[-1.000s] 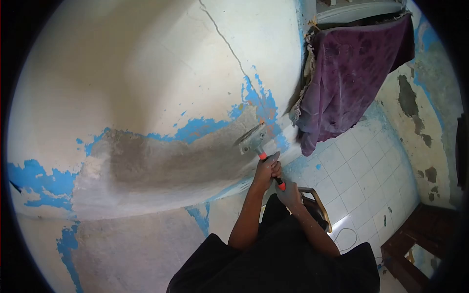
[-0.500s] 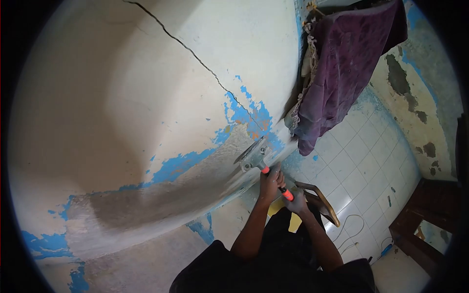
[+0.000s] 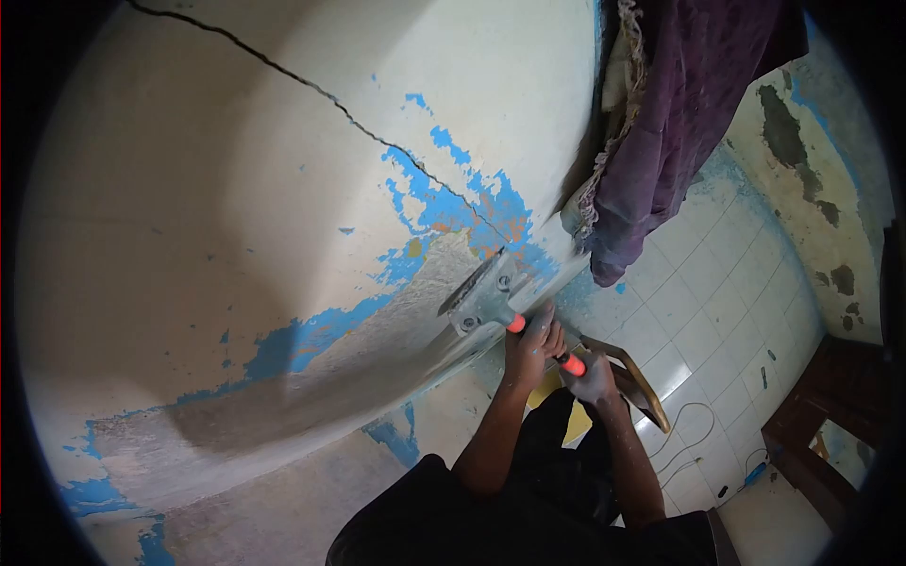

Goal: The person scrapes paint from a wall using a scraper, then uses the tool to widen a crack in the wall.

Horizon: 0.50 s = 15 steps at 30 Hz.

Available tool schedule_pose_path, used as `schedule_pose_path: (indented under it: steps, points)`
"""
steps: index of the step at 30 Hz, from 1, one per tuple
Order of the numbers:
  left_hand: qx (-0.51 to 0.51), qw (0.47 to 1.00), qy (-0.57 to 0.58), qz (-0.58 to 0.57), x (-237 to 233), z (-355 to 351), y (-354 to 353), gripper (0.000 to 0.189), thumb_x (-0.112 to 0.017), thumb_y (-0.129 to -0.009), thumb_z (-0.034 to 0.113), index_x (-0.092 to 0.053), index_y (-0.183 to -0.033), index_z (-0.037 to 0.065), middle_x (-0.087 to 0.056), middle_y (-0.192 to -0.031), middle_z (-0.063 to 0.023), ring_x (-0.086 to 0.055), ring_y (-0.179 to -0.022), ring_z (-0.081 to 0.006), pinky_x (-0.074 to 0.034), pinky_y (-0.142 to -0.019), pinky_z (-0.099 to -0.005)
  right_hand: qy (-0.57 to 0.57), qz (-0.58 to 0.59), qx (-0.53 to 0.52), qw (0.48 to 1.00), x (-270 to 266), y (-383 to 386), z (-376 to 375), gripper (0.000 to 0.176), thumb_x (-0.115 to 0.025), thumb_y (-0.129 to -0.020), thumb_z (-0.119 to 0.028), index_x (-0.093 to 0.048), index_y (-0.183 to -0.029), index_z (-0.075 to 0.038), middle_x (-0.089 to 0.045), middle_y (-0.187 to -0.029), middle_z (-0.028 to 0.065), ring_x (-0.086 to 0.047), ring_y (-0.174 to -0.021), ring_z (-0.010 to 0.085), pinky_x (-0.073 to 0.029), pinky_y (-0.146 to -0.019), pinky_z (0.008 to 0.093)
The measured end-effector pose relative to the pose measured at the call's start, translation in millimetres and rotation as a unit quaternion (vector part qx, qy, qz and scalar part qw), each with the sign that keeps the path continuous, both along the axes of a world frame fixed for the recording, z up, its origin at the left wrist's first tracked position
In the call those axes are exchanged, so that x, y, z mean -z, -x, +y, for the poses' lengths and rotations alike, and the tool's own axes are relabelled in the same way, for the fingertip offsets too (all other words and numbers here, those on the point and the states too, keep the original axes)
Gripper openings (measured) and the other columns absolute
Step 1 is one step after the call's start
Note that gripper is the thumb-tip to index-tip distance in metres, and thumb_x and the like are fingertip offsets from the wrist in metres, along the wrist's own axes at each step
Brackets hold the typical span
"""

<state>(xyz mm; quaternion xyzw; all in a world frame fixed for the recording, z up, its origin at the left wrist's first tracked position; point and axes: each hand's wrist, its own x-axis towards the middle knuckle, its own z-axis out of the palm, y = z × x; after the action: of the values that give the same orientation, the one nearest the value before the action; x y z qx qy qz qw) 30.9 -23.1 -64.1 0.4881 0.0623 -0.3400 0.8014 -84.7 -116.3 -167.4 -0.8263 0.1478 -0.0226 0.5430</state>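
Observation:
A wide-bladed wall scraper point(image 3: 486, 294) with a grey metal head, two screws and an orange-and-black handle is held at the wall point(image 3: 311, 198). My left hand point(image 3: 534, 345) wraps the handle just below the head, fingers closed. Lower down, my right hand point(image 3: 593, 379) grips the handle's end; it looks dusty. The blade edge lies along the scraped grey band point(image 3: 396, 330). Just beyond its upper corner is a patch of exposed blue paint point(image 3: 500, 203), where a long dark crack point(image 3: 349, 115) ends.
A purple cloth point(image 3: 651, 179) hangs at the right of the wall. Beside my right arm stands a chair with a wooden armrest point(image 3: 642, 389). A thin cable point(image 3: 694, 407) lies on the tiled floor point(image 3: 703, 321), near dark wooden furniture point(image 3: 797, 424).
The view has shifted, so the crack and blue patch appear larger and farther left. The scraper's blade shows more of its face. Both hands have kept their hold.

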Motion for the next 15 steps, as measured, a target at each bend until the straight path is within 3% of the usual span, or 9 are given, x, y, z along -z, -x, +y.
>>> schedule_pose_path:
  steps: [3,8,15]
  points:
    - [-0.005,1.0,-0.004,-0.031,-10,-3,-6,0.045,-0.053,-0.093,0.029,-0.032,-0.057,0.014,-0.025,-0.046,0.0015,-0.025,-0.04,-0.0108,-0.028,-0.046,-0.0284,-0.006,0.015,-0.014,1.0,3,-10,2,0.018,-0.07,-0.066,-0.011,-0.062,-0.078,-0.002,-0.061,-0.066,0.0182,-0.063,-0.065,0.0356,-0.048,-0.06,0.0394]
    - [-0.007,0.999,-0.017,0.033,28,4,3,0.043,-0.053,-0.092,0.027,-0.032,-0.057,0.014,-0.025,-0.046,0.0019,-0.025,-0.04,-0.0106,-0.028,-0.045,-0.0284,0.039,-0.022,0.033,0.998,27,10,16,0.015,-0.07,-0.067,-0.013,-0.065,-0.076,-0.003,-0.062,-0.069,0.0192,-0.062,-0.07,0.0386,-0.05,-0.061,0.0403]
    - [-0.002,1.0,0.018,0.023,8,-3,-2,0.045,-0.051,-0.093,0.029,-0.03,-0.056,0.015,-0.025,-0.046,0.0019,-0.024,-0.039,-0.0105,-0.028,-0.045,-0.0286,0.027,0.077,0.007,0.997,8,0,2,0.016,-0.07,-0.066,-0.013,-0.067,-0.079,-0.003,-0.064,-0.072,0.0185,-0.064,-0.072,0.0369,-0.051,-0.063,0.0406]
